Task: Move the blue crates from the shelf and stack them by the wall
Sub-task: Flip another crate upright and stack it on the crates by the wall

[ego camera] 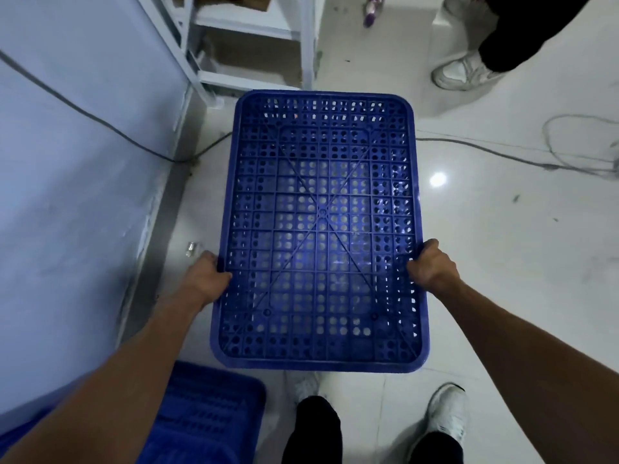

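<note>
A: How many blue crates do you count?

B: Two. One blue crate (pixel 321 229) is held up above the floor (pixel 502 262), its open side facing up to the camera. A second crate (pixel 207 413) lies lower, at the bottom left of the view, close to the wall (pixel 83 145), and the left forearm covers a part of it.

A: Is there something inside them?

B: The held one is empty; through the holes of its bottom I see the pale floor. For the second crate I cannot tell (only one corner of it shows, and it is dark).

A: And the hands?

B: Both are closed on the held crate. The left hand (pixel 209 274) grips the left long rim near the edge closest to the person, with the thumb over the rim on the inside. The right hand (pixel 432 264) grips the right long rim at the same height, fingers curled around the outside.

A: Where is this crate, compared to the room?

B: It hangs between the wall on the left and the open floor on the right. Its far edge is near the foot of a white shelf (pixel 254 45).

A: Other things?

B: Two cables: one cable (pixel 83 112) runs down along the wall, and a second cable (pixel 576 155) lies looped on the floor at the right. Another person's shoe (pixel 464 73) stands at the top right. The carrier's own two shoes (pixel 449 416) are below the crate.
</note>
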A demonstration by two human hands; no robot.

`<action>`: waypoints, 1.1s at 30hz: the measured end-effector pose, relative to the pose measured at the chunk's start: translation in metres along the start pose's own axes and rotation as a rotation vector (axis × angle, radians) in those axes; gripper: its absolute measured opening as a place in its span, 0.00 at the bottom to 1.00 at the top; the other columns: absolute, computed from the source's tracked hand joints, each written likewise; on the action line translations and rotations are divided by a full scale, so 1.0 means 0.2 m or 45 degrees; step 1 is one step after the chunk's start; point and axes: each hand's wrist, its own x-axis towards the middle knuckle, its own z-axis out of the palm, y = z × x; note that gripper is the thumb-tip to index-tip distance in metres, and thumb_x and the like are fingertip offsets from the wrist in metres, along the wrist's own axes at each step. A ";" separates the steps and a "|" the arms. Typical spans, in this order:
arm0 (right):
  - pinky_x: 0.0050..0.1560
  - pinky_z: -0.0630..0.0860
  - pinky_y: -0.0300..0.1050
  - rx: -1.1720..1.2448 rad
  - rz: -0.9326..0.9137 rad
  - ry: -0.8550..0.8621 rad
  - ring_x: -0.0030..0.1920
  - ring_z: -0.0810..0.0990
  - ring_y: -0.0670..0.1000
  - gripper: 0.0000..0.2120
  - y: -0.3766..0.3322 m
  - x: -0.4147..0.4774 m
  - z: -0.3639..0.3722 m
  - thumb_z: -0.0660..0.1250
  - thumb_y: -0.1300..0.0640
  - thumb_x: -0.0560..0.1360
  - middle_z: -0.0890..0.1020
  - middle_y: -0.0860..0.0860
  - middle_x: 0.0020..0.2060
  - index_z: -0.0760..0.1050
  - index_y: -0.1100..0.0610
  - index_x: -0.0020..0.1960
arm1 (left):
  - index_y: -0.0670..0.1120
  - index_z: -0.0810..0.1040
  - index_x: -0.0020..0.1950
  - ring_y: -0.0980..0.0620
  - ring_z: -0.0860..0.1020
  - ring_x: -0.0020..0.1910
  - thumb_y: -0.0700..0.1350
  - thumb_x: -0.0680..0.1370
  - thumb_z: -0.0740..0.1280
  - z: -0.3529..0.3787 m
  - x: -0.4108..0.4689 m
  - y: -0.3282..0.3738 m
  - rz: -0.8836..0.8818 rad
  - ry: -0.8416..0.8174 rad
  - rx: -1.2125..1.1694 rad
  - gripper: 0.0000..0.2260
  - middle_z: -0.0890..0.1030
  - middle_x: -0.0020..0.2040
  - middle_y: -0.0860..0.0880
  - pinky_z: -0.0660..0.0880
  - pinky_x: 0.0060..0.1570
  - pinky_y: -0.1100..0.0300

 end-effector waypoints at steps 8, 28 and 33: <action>0.55 0.73 0.53 0.063 0.105 0.056 0.57 0.77 0.62 0.20 0.59 -0.02 -0.22 0.62 0.57 0.76 0.76 0.61 0.60 0.65 0.60 0.66 | 0.42 0.70 0.64 0.45 0.78 0.52 0.43 0.78 0.66 0.40 -0.32 0.36 0.099 -0.111 0.082 0.16 0.78 0.55 0.42 0.78 0.50 0.53; 0.58 0.72 0.54 0.092 0.258 0.220 0.59 0.77 0.63 0.19 1.56 0.01 -0.55 0.60 0.56 0.76 0.76 0.60 0.61 0.66 0.61 0.65 | 0.37 0.75 0.61 0.43 0.81 0.46 0.51 0.65 0.65 1.26 -0.68 0.86 0.093 -0.344 0.068 0.28 0.79 0.54 0.39 0.77 0.37 0.59; 0.52 0.73 0.52 0.095 0.302 0.398 0.53 0.79 0.63 0.20 1.70 0.00 -0.67 0.62 0.48 0.76 0.79 0.60 0.56 0.69 0.61 0.61 | 0.41 0.77 0.53 0.49 0.79 0.42 0.43 0.71 0.65 1.31 -0.94 1.09 0.059 -0.403 -0.138 0.12 0.81 0.49 0.42 0.75 0.39 0.60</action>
